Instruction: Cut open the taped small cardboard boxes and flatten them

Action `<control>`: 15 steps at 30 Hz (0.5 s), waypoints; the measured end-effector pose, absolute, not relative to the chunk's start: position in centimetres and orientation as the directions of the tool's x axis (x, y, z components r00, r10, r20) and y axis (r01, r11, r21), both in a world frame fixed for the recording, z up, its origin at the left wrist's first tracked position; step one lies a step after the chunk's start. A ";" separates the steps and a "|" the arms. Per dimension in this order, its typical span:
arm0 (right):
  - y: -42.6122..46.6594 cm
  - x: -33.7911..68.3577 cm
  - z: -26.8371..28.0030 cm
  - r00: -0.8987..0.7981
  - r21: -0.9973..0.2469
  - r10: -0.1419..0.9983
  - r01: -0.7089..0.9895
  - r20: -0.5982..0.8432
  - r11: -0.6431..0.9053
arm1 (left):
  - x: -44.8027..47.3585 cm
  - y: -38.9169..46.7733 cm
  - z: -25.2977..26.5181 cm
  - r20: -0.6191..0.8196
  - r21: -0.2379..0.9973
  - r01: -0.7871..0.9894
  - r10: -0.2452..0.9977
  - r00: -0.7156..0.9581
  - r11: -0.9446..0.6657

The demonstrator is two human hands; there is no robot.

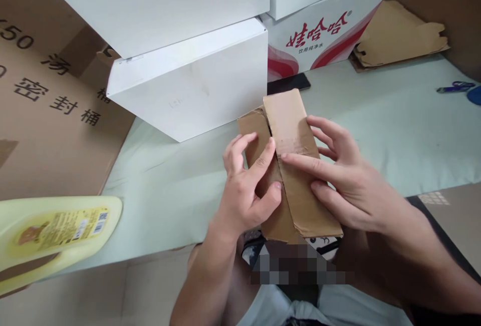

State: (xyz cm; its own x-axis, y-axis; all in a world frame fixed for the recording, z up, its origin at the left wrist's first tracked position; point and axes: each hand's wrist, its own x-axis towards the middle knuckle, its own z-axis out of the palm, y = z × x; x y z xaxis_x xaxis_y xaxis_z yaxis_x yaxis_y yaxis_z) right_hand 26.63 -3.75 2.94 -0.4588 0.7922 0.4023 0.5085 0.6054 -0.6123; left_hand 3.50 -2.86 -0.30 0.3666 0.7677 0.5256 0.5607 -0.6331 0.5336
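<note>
Between my two hands is a small brown cardboard box, tilted, with its two long top flaps folded down and meeting along a seam. It overhangs the table's front edge. My left hand grips the left side, its index fingertip and thumb pressing near the seam and the other fingers at the far left edge. On the right side, my right hand clasps the box, with the index finger laid across the right flap to the seam and the thumb lower down. The underside of the box is hidden.
White cartons and a red-and-white carton stand behind. A black phone lies by them. Flattened cardboard and purple-handled scissors are at right. At left are a large brown carton and a yellow bottle.
</note>
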 end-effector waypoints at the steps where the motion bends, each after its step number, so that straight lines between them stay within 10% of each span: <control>1: -3.9 26.7 3.2 -0.453 -0.609 0.800 0.523 0.394 0.596 | 3.6 -2.9 -0.3 0.528 0.524 0.560 0.761 0.378 -0.642; 15: -3.4 26.6 2.9 -0.293 -0.496 0.852 0.712 0.433 0.497 | 5.0 -3.2 -0.4 0.494 0.526 0.539 0.753 0.435 -0.657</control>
State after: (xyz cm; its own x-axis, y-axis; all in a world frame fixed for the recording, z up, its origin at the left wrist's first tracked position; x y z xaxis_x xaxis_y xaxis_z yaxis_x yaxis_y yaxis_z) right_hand 26.64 -3.43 2.88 -0.2934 0.8523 0.4331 0.7123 0.4970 -0.4956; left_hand 4.99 -3.16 -0.43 0.4355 0.7527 0.4938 0.5395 -0.6574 0.5262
